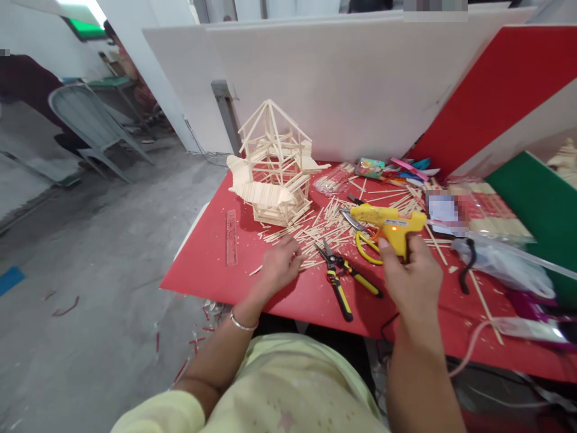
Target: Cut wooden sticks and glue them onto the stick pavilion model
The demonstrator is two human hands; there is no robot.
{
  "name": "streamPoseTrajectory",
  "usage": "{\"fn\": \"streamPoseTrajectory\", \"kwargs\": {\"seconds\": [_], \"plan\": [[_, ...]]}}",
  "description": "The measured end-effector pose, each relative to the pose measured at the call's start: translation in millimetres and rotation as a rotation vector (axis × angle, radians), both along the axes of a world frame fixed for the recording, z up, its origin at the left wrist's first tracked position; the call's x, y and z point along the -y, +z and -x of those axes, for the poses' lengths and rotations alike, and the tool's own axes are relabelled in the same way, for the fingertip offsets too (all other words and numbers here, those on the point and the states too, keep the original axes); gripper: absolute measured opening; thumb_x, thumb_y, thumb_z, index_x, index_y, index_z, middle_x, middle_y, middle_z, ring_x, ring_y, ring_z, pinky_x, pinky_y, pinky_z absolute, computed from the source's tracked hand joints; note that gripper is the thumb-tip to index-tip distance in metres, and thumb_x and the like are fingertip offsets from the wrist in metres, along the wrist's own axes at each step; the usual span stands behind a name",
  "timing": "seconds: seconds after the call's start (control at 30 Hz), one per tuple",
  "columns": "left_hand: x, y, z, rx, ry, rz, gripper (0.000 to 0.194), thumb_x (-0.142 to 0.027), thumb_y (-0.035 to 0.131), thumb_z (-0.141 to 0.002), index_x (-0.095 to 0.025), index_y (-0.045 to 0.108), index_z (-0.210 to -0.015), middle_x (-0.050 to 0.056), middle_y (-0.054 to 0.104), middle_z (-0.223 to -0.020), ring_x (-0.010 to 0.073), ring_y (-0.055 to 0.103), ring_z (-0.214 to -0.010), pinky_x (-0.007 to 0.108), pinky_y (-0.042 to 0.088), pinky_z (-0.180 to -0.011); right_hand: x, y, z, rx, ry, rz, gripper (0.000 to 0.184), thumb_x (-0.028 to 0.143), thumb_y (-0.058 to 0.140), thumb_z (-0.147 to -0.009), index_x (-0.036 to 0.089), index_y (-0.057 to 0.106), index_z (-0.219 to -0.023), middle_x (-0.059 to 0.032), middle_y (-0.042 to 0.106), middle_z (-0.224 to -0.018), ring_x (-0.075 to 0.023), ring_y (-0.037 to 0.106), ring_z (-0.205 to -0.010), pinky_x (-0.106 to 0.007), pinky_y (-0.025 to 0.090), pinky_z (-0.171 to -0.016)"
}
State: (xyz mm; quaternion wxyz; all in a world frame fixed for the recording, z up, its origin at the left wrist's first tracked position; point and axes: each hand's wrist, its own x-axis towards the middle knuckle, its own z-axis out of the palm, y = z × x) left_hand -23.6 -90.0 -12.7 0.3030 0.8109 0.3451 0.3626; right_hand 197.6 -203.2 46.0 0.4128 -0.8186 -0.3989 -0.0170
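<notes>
A yellow hot glue gun (pixel 391 221) is gripped in my right hand (pixel 415 278), its nozzle pointing left and an orange light showing on its side. My left hand (pixel 283 263) rests low over the scattered wooden sticks (pixel 322 225), thumb and fingers a little apart, with fingertips at the pile's near left edge. Behind it stands a pavilion-like model (pixel 273 174) built of thin sticks, with a pointed open roof frame and ribbed lower eaves. Black-and-yellow pliers (pixel 340 273) lie with handles spread between my hands. Yellow-handled scissors (pixel 365 240) lie partly under the glue gun.
A clear ruler (pixel 231 237) lies left on the red tabletop (pixel 202 264). Packs of sticks (pixel 491 207), a plastic bag (pixel 505 270) and a green board (pixel 536 204) crowd the right. White panels (pixel 342 90) stand behind. A chair (pixel 90 120) and people are at far left.
</notes>
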Motion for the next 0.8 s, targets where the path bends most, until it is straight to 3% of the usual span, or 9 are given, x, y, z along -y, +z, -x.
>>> {"fn": "streamPoseTrajectory", "kwargs": {"seconds": [0.1,0.2,0.27,0.4,0.5,0.57,0.6,0.67,0.8], "plan": [[-1.8,-1.3,0.6,-0.004,-0.030,-0.086,0.026,-0.029,0.063,-0.086,-0.020,0.063,-0.062,0.008,0.063,-0.085,0.0204,0.057,-0.082,0.033,0.044,-0.073,2.3,6.5,3.6,-0.012,0.007,0.007,0.041,0.057,0.055,-0.084,0.021,0.063,-0.103,-0.0028,0.063,-0.075,-0.0178,0.053,-0.062,-0.029,0.036,-0.060],[-6.5,-4.6,-1.1,0.160,0.023,-0.047,0.015,-0.029,0.068,-0.082,-0.021,0.067,-0.069,0.009,0.064,-0.089,0.0214,0.058,-0.083,0.034,0.047,-0.072,2.6,9.1,11.7,-0.029,0.043,0.020,0.040,0.057,0.053,-0.085,0.022,0.063,-0.103,-0.0027,0.063,-0.076,-0.0179,0.054,-0.063,-0.029,0.037,-0.060],[-8.5,-6.3,-0.5,0.236,0.091,0.031,0.017,-0.028,0.066,-0.084,-0.020,0.066,-0.069,0.004,0.060,-0.075,0.0171,0.055,-0.069,0.029,0.044,-0.063,1.0,7.3,17.8,-0.053,0.081,0.011,0.041,0.057,0.052,-0.086,0.022,0.062,-0.106,-0.0030,0.064,-0.079,-0.0186,0.055,-0.066,-0.029,0.038,-0.062],[-10.8,-6.3,3.9,0.244,0.177,0.066,0.042,-0.027,0.064,-0.085,-0.018,0.048,-0.048,-0.003,0.039,-0.049,0.0109,0.038,-0.050,0.026,0.033,-0.055,-6.2,-0.7,27.8,-0.133,0.159,-0.008,0.042,0.055,0.054,-0.085,0.022,0.060,-0.109,-0.0046,0.067,-0.086,-0.0197,0.058,-0.072,-0.030,0.042,-0.065],[-15.5,-5.6,3.9,0.293,0.191,0.007,0.028,-0.019,0.069,-0.076,-0.018,0.056,-0.052,0.002,0.057,-0.064,0.0154,0.054,-0.067,0.028,0.041,-0.066,-15.6,-3.8,32.5,-0.193,0.201,-0.016,0.041,0.055,0.055,-0.084,0.021,0.059,-0.106,-0.0054,0.068,-0.088,-0.0199,0.059,-0.072,-0.031,0.044,-0.067],[-20.4,-6.4,1.7,0.329,0.188,-0.002,0.013,-0.009,0.063,-0.072,-0.020,0.065,-0.065,0.006,0.065,-0.084,0.0194,0.059,-0.083,0.030,0.044,-0.073,-24.0,-2.8,33.7,-0.196,0.226,-0.024,0.040,0.054,0.056,-0.084,0.021,0.059,-0.106,-0.0054,0.068,-0.089,-0.0203,0.059,-0.073,-0.031,0.045,-0.069],[-23.0,-7.3,0.1,0.341,0.177,0.014,0.018,-0.005,0.057,-0.070,-0.020,0.067,-0.069,0.006,0.065,-0.086,0.0193,0.059,-0.084,0.030,0.044,-0.072,-29.0,-1.6,33.5,-0.188,0.240,-0.027,0.040,0.054,0.055,-0.085,0.021,0.058,-0.106,-0.0053,0.068,-0.090,-0.0202,0.060,-0.074,-0.032,0.045,-0.070],[-28.2,-9.5,-3.6,0.358,0.135,0.071,0.026,0.000,0.045,-0.065,-0.020,0.063,-0.063,0.003,0.061,-0.070,0.0162,0.056,-0.070,0.027,0.041,-0.064,-40.4,0.9,31.5,-0.153,0.256,-0.023,0.040,0.054,0.054,-0.086,0.022,0.058,-0.108,-0.0049,0.068,-0.091,-0.0199,0.059,-0.074,-0.032,0.045,-0.071],[-36.9,-12.6,-13.3,0.473,0.122,0.154,0.021,-0.003,0.038,-0.056,-0.019,0.049,-0.048,-0.002,0.045,-0.050,0.0122,0.042,-0.052,0.024,0.031,-0.054,-69.6,2.7,21.3,-0.059,0.176,0.022,0.045,0.056,0.051,-0.085,0.021,0.057,-0.113,-0.0066,0.068,-0.091,-0.0217,0.059,-0.075,-0.034,0.043,-0.071]]}}
